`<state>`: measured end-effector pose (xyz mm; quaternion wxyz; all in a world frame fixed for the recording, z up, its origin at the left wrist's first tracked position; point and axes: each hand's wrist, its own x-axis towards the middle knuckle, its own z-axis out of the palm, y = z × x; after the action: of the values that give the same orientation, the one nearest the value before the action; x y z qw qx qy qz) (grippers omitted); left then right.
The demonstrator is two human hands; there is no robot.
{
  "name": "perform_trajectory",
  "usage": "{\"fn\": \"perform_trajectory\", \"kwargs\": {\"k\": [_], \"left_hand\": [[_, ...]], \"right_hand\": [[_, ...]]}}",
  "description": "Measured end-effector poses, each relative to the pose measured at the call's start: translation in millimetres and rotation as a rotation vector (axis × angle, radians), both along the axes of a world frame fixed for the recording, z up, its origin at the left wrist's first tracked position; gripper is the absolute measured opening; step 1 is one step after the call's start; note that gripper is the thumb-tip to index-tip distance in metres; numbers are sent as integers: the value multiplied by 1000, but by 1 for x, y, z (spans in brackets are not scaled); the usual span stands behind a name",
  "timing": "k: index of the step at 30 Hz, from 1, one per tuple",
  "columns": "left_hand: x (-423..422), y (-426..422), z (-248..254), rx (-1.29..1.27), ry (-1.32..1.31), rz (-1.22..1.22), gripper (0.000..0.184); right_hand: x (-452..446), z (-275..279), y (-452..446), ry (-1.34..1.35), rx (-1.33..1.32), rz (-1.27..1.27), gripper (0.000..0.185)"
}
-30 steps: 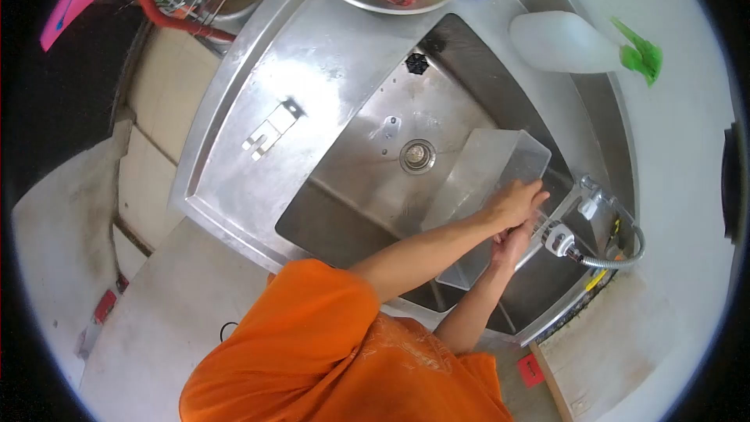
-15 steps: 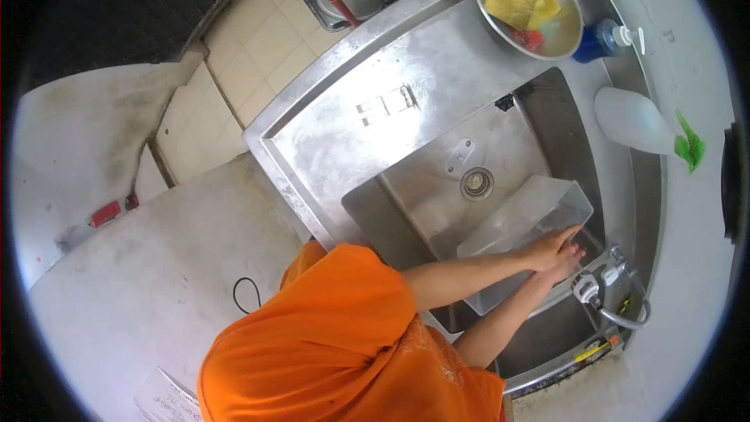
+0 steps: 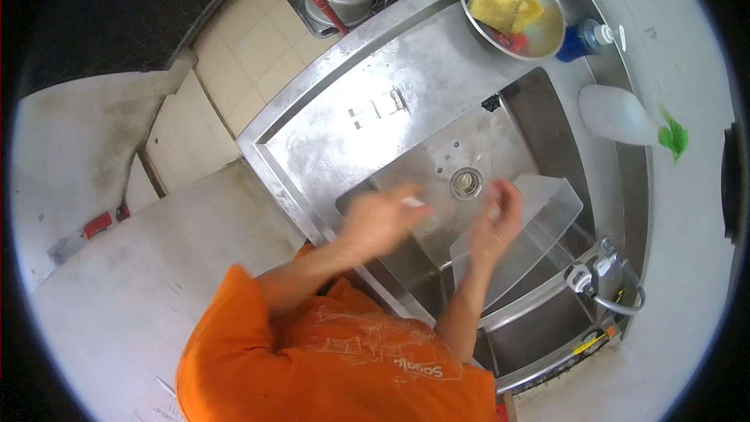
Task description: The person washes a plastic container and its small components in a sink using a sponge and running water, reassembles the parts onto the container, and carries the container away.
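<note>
Ideally, hold the left hand and right hand well inside the edges of the steel sink basin, letting any drips fall toward the drain strainer instead of onto the bench past the basin's left edge. Move gently, probably best without knocking the clear plastic bin, tilted along the basin's tap-side edge, near the spray tap. On the left, see fingers blurred and partly bent, close to the basin's left corner; cannot tell the pale smear at the fingertips from shine or something pinched. On the right, see fingers loosely curled, half open, with nothing clearly gripped, overlapping the bin's inner edge in view; cannot tell about contact.
</note>
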<state>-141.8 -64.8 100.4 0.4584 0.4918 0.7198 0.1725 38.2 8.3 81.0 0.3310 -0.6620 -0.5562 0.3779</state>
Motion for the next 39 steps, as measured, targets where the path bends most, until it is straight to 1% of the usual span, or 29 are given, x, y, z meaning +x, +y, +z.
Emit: {"fn": "perform_trajectory", "kwargs": {"k": [1, 2, 3, 4, 5, 7, 8, 11, 12, 14, 15, 18, 20, 21, 23, 24, 26, 27, 28, 29, 30, 31, 32, 33, 34, 35, 37, 38, 39], "left_hand": [[-29, -2, 9, -69, 63, 145, 34], [-53, -9, 7, 42, 225, 225, 32], [-77, -25, -22, 251, 480, 196, 30], [-94, -26, -21, 165, 486, 234, 34], [-104, -27, -26, 197, 552, 215, 35], [-121, -25, -46, 262, 692, 169, 38], [-122, -21, -50, 246, 654, 186, 38], [-119, -14, -64, 372, 722, 152, 36], [-116, -11, -63, 376, 637, 190, 37], [-113, -12, -62, 364, 696, 165, 38], [-112, -11, -59, 436, 705, 158, 39], [-107, -10, -54, 474, 776, 137, 39], [-99, -9, -53, 516, 880, 141, 39], [-83, -3, -39, 553, 804, 141, 38], [-49, 4, -14, 600, 635, 141, 36], [-31, 9, -16, 561, 421, 78, 32], [39, 26, -21, 326, -18, 14, 30], [81, 37, -21, 304, -69, -63, 30], [123, 47, -37, 233, -248, -194, 40], [163, 54, -66, 334, -374, -302, 51], [204, 59, -86, 391, -424, -397, 56], [248, 68, -84, 555, -376, -372, 52], [281, 76, -82, 716, -329, -347, 49], [294, 85, -80, 540, -379, -302, 46], [305, 92, -77, 360, -426, -252, 44], [313, 94, -76, 178, -470, -201, 43], [322, 95, -96, 248, -414, -203, 44], [322, 93, -100, 276, -383, -206, 46], [321, 88, -104, 174, -374, -191, 47]], "right_hand": [[-36, -5, 9, -38, -33, 125, 40], [-76, -10, 22, 8, 87, 230, 43], [-109, -20, 34, -79, 221, 325, 48], [-135, -30, 45, -148, 215, 402, 43], [-149, -39, 55, -218, 212, 478, 39], [-149, -67, 61, -156, 233, 478, 30], [-145, -74, 63, -129, 232, 467, 26], [-96, -62, 57, 241, -41, 206, 18], [-74, -54, 52, 340, -101, 114, 19], [-24, -50, 45, 403, -221, 21, 19], [-3, -50, 41, 448, -273, -18, 20], [40, -66, 28, 563, -233, -98, 28], [63, -71, 22, 1070, -340, -166, 35], [77, -73, 16, 1323, -381, -199, 38], [117, -95, 7, 1615, -370, -177, 40], [136, -105, 0, 1759, -371, -157, 41], [163, -123, -7, 1827, -348, -183, 40], [174, -128, -6, 1868, -342, -182, 40], [183, -131, -6, 1838, -330, -259, 39], [192, -140, -12, 1683, -328, -388, 34], [202, -152, -17, 1525, -325, -509, 28], [209, -160, -18, 1363, -317, -624, 23], [210, -156, -19, 1020, -144, -628, 15], [207, -144, -25, 672, 14, -621, 13], [205, -131, -33, 320, 160, -598, 17], [209, -115, -43, 235, 95, -608, 21], [224, -84, -52, 69, -21, -623, 32], [221, -82, -51, 206, 138, -647, 24], [222, -80, -52, 22, 107, -582, 22]]}}
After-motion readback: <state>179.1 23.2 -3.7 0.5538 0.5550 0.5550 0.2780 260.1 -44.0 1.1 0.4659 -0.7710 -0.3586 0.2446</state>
